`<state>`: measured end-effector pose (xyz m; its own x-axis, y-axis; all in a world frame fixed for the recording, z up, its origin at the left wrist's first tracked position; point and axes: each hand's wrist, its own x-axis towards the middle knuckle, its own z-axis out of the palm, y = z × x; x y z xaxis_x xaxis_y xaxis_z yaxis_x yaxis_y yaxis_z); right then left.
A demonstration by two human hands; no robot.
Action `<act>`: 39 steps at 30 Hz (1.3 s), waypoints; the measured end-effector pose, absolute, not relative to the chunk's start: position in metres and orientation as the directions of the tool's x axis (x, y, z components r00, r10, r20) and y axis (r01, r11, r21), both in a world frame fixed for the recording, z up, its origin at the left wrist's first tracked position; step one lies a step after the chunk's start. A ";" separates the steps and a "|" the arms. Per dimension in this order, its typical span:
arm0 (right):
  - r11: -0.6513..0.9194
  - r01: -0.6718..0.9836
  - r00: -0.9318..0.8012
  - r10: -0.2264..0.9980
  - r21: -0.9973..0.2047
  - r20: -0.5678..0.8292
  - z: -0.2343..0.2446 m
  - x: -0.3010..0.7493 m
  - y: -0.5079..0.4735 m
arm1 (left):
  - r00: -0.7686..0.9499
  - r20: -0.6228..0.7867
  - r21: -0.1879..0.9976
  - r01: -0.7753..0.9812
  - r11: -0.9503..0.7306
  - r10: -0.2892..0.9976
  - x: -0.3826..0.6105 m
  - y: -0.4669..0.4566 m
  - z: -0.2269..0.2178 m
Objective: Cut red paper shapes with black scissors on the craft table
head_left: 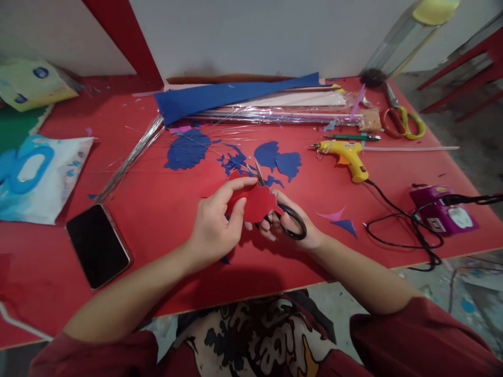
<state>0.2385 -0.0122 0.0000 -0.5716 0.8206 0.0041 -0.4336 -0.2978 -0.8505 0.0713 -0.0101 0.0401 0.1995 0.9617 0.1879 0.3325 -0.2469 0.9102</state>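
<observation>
My left hand [215, 222] pinches a red paper shape [255, 201] above the red table [157, 209], thumb and fingers closed on its left edge. My right hand [293, 228] grips black-handled scissors [288, 217], whose blades [259, 175] poke up through the red paper. Blue paper cut-outs [277, 159] and small blue scraps [234, 162] lie just beyond my hands.
A black phone [98, 243] lies left. A yellow glue gun [348, 156] with a black cord [408, 230] and a purple socket block [444, 212] sit right. Blue felt [231, 95], wrapped sticks [275, 115], yellow-handled scissors [404, 120] and a green pen [353, 137] lie farther back.
</observation>
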 end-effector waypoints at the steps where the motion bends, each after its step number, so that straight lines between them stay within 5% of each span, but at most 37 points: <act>1: -0.295 -0.442 -0.571 0.821 -0.847 0.012 0.001 0.238 -0.012 | 0.209 0.187 0.909 0.335 -0.250 0.960 0.070 -0.009 0.041; 24: -0.259 -0.504 -0.571 0.815 -0.824 0.093 -0.002 0.238 -0.013 | 0.286 0.139 0.907 0.348 -0.238 0.948 0.062 -0.005 0.052; 39: -0.328 -0.423 -0.571 0.820 -0.845 -0.032 0.001 0.237 -0.014 | 0.212 0.183 0.941 0.246 -0.233 0.960 0.068 -0.009 0.037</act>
